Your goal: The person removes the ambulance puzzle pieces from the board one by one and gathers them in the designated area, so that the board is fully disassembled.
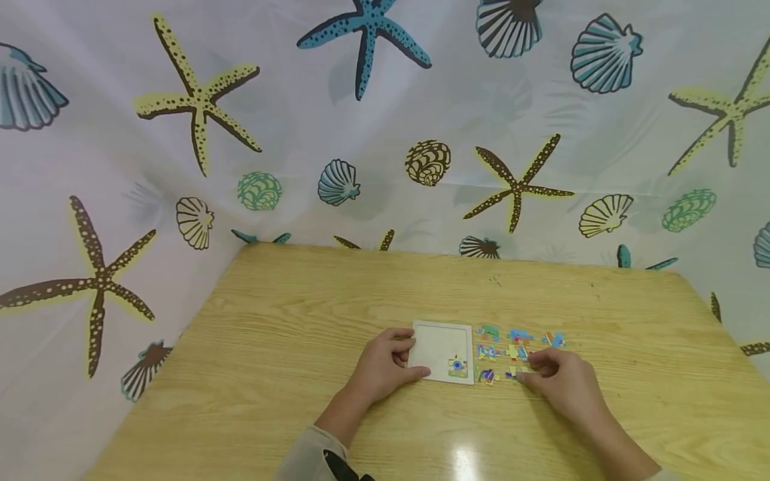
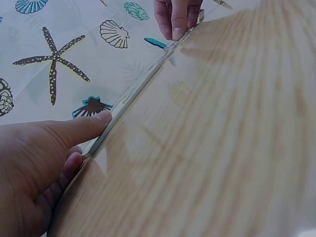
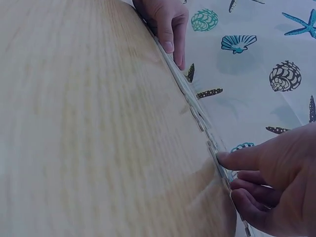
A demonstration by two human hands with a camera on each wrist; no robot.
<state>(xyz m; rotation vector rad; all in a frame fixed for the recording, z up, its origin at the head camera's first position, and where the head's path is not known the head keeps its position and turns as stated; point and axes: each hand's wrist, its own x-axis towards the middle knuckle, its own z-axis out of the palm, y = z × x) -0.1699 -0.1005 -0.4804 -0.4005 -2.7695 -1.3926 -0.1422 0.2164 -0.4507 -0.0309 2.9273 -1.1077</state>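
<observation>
My left hand [image 1: 385, 364] grips the left side of a white square puzzle tray [image 1: 433, 344], thumb at its near edge and fingers along its side. One puzzle piece with a blue round shape [image 1: 458, 365] sits in the tray's near right corner. Beside the tray, my right hand [image 1: 565, 384] pinches a small yellowish puzzle piece [image 1: 513, 373] in the nearest row, thumb and fingertips low over the table. The right wrist view shows this hand's thumb [image 3: 232, 160] and curled fingers at the line of pieces; part of the pinched piece is hidden by the fingers.
Loose puzzle pieces lie in rows right of the tray, among them a green one [image 1: 490, 331], a blue one [image 1: 520, 335] and a purple one [image 1: 487, 375]. The wooden table [image 1: 301, 300] meets a curtain [image 1: 385, 127] printed with starfish and shells behind and at the sides.
</observation>
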